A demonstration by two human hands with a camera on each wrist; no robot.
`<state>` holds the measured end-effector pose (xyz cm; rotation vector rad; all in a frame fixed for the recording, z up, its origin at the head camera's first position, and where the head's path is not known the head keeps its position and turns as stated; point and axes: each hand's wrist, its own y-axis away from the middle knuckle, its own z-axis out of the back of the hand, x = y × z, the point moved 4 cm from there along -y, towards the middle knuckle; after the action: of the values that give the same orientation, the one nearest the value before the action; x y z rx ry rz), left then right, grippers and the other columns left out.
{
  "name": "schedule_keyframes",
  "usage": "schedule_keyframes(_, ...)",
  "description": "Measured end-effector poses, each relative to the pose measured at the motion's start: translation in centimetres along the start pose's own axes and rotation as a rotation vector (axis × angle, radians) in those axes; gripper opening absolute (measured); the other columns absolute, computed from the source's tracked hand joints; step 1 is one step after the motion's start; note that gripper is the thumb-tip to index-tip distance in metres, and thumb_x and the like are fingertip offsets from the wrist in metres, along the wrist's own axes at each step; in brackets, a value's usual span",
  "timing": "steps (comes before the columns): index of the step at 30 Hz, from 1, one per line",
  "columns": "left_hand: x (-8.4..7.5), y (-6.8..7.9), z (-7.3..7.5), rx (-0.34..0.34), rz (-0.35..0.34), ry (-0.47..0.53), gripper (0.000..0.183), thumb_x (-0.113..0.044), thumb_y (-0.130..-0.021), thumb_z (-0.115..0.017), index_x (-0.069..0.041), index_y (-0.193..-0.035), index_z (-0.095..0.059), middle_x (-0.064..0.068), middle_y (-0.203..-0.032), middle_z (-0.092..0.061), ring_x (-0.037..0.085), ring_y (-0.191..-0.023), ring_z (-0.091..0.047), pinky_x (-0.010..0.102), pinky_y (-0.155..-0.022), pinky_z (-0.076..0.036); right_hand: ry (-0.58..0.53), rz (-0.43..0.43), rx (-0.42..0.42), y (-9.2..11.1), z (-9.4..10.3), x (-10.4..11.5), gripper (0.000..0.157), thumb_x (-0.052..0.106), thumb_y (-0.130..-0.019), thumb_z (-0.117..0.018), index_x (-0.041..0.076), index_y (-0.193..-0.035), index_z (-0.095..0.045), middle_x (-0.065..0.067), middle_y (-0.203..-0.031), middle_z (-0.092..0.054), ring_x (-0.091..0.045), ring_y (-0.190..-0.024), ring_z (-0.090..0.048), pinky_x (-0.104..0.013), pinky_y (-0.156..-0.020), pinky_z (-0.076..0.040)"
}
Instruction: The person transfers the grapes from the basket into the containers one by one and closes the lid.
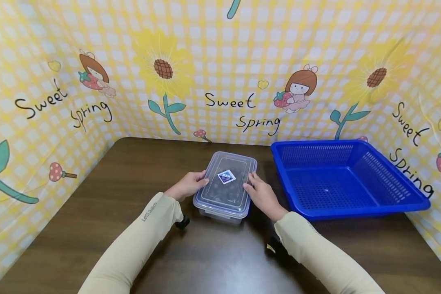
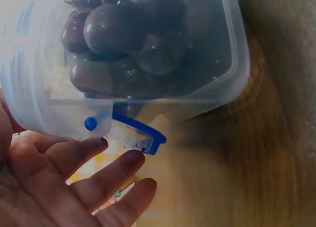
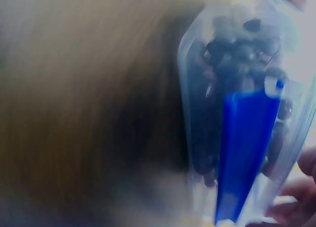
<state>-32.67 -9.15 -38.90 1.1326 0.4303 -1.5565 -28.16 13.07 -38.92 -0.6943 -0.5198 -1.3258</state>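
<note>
A clear plastic food container (image 1: 220, 218) with a translucent lid (image 1: 229, 194) and a diamond-shaped label (image 1: 226, 177) is at mid-table. Dark round fruits (image 2: 111, 32), which look like grapes, show through its wall. My left hand (image 1: 186, 186) holds the left side, thumb on the lid's edge; the left wrist view shows fingertips touching a blue latch (image 2: 157, 142) that stands out from the wall. On the opposite side my right hand (image 1: 265, 197) grips the rim, thumb on top. Another blue latch (image 3: 244, 153) slants down that side in the blurred right wrist view.
A large blue plastic basket (image 1: 289, 192) with slotted walls stands to the right of the container, near my right hand. Behind the brown wooden table (image 1: 139, 159) and along its sides hangs a yellow checked cloth (image 1: 220, 61) printed with flowers and lettering.
</note>
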Motion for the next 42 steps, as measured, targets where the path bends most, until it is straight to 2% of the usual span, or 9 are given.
schedule_keyframes(4,0.2,0.0,-0.4,-0.009,0.008,0.051,0.055,-0.013,-0.100,-0.050,0.003,-0.148,-0.029,0.021,-0.147,-0.038,0.031,-0.130,-0.044,0.043,-0.107,-0.035,-0.262,-0.173,-0.018,0.0,-0.5,-1.2,0.062,0.013,-0.095,-0.060,-0.013,-0.143,-0.030,-0.031,-0.147,-0.031,-0.041,-0.137,-0.029,-0.050,-0.111,-0.025)
schedule_keyframes(8,0.0,-0.2,-0.1,-0.005,0.018,0.073,0.056,-0.013,-0.099,-0.051,0.004,-0.148,-0.029,0.024,-0.139,-0.047,0.029,-0.117,-0.054,0.042,-0.103,-0.041,-0.493,-0.410,0.056,0.0,-0.5,-2.2,0.082,0.021,-0.095,-0.061,-0.004,-0.152,-0.008,-0.027,-0.154,-0.018,-0.040,-0.140,-0.023,-0.055,-0.109,-0.027)
schedule_keyframes(11,-0.2,-0.3,0.6,-0.005,0.077,0.113,0.062,-0.017,-0.100,-0.052,0.000,-0.151,-0.021,0.024,-0.140,-0.044,0.031,-0.115,-0.055,0.046,-0.099,-0.044,-0.627,-0.487,0.102,-0.2,-0.4,-2.3,0.091,0.027,-0.095,-0.061,0.003,-0.153,0.005,-0.027,-0.151,-0.027,-0.040,-0.131,-0.040,-0.056,-0.102,-0.037)
schedule_keyframes(14,-0.2,-0.4,1.3,-0.016,0.136,0.170,0.071,-0.021,-0.100,-0.053,-0.006,-0.154,-0.010,0.024,-0.145,-0.038,0.035,-0.114,-0.055,0.050,-0.093,-0.047,-0.721,-0.500,0.109,-0.5,-0.4,-2.0,0.095,0.029,-0.095,-0.061,0.007,-0.153,0.010,-0.028,-0.139,-0.045,-0.036,-0.109,-0.061,-0.053,-0.093,-0.047)
schedule_keyframes(18,0.1,-0.5,1.3,-0.022,0.176,0.189,0.077,-0.022,-0.098,-0.056,-0.010,-0.155,-0.005,0.024,-0.148,-0.033,0.036,-0.111,-0.056,0.049,-0.088,-0.050,-0.736,-0.534,0.100,-0.3,-0.6,-2.2,0.088,0.029,-0.095,-0.061,0.007,-0.154,0.000,-0.027,-0.125,-0.057,-0.029,-0.092,-0.068,-0.051,-0.086,-0.051)
schedule_keyframes(24,0.7,-0.4,0.8,0.002,0.211,0.163,0.078,-0.026,-0.098,-0.056,-0.010,-0.155,-0.005,0.025,-0.142,-0.039,0.032,-0.095,-0.063,0.045,-0.077,-0.055,-0.712,-0.539,0.057,-0.1,-0.8,-2.6,0.076,0.024,-0.093,-0.063,0.009,-0.153,-0.017,-0.024,-0.138,-0.046,-0.041,-0.110,-0.059,-0.058,-0.088,-0.048)
schedule_keyframes(29,0.8,-0.4,0.9,0.017,0.233,0.130,0.078,-0.029,-0.099,-0.054,-0.011,-0.155,-0.003,0.024,-0.134,-0.046,0.028,-0.082,-0.064,0.041,-0.068,-0.057,-0.734,-0.559,0.043,-0.1,-0.9,-2.6,0.078,0.022,-0.093,-0.064,0.010,-0.153,-0.016,-0.023,-0.142,-0.043,-0.041,-0.112,-0.058,-0.058,-0.086,-0.048)
schedule_keyframes(36,0.7,-0.2,0.9,0.029,0.226,0.107,0.081,-0.031,-0.099,-0.054,-0.010,-0.154,0.002,0.026,-0.145,-0.033,0.031,-0.090,-0.063,0.047,-0.080,-0.054,-0.695,-0.561,0.040,-0.7,-0.4,-2.1,0.082,0.017,-0.090,-0.067,0.009,-0.153,-0.015,-0.023,-0.144,-0.040,-0.041,-0.113,-0.057,-0.058,-0.087,-0.047)
schedule_keyframes(42,0.8,-0.1,0.7,0.026,0.229,0.096,0.080,-0.031,-0.098,-0.054,-0.009,-0.155,-0.001,0.027,-0.148,-0.028,0.033,-0.095,-0.063,0.050,-0.084,-0.052,-0.650,-0.539,0.048,-1.1,-0.1,-1.6,0.079,0.009,-0.090,-0.066,0.008,-0.153,-0.019,-0.024,-0.142,-0.042,-0.040,-0.106,-0.061,-0.055,-0.080,-0.052)
